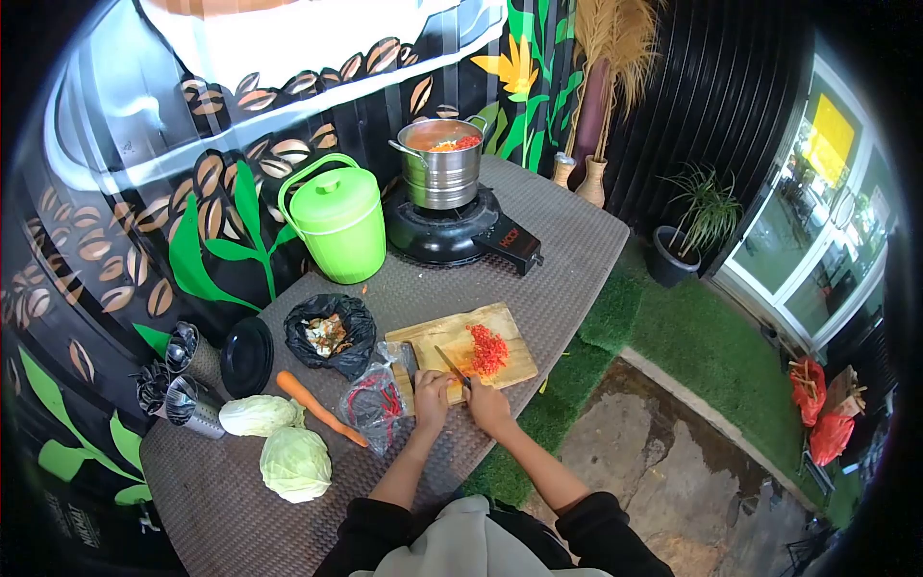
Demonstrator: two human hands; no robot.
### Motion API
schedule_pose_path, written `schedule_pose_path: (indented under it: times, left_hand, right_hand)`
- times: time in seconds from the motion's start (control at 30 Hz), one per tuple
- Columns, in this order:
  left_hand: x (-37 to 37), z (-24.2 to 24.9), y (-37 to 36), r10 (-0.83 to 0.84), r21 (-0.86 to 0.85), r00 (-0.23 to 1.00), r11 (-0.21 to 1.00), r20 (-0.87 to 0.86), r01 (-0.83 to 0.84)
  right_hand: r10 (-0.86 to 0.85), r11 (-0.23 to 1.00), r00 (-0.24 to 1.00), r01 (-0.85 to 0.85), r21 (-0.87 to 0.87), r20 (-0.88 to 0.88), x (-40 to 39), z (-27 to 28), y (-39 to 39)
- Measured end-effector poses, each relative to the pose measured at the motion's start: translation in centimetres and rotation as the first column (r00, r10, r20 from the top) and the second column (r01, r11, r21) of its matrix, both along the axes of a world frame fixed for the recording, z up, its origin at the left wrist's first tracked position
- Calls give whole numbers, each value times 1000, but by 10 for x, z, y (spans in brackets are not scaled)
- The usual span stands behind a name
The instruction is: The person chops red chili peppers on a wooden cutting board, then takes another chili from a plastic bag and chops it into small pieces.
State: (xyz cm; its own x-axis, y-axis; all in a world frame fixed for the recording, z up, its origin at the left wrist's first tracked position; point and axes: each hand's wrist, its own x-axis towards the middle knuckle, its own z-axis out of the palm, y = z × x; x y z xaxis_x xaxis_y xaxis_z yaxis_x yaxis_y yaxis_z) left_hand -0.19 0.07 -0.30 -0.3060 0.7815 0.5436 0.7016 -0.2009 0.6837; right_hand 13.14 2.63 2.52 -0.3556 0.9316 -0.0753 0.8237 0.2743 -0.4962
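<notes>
My right hand [488, 404] is closed around the handle of a knife [450, 363], its blade reaching over a wooden cutting board [420, 335]. Close beside it, my left hand [431, 394] is at the board's near edge with its fingers curled in; whatever they hold is hidden. A heap of finely chopped red pieces [487, 350] lies on the right part of the board. Left of my left hand, a clear plastic bag [377, 409] with red chilies inside lies on the table.
A carrot [319, 410], a pale elongated cabbage [258, 415] and a round cabbage [296, 464] lie left. Behind are a black bag of scraps [332, 332], a green lidded bucket [336, 216] and a steel pot [440, 178] on a portable stove [447, 231]. Metal cups [195, 406] stand far left.
</notes>
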Motion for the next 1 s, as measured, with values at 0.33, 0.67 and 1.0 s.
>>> schedule_pose_path:
  times: [0.33,0.67,1.0]
  left_hand:
    - [-1,-6,2,4,25,1000,1000,10,-5]
    - [-2,-5,1,14,-6,999,1000,49,-14]
    - [-4,-4,-1,6,8,999,1000,40,-6]
  right_hand:
    - [-36,999,999,35,9,17,-6,-1,-15]
    - [-40,999,999,41,-28,32,-5,-1,-18]
    - [-36,998,998,33,55,54,-3,-5,-23]
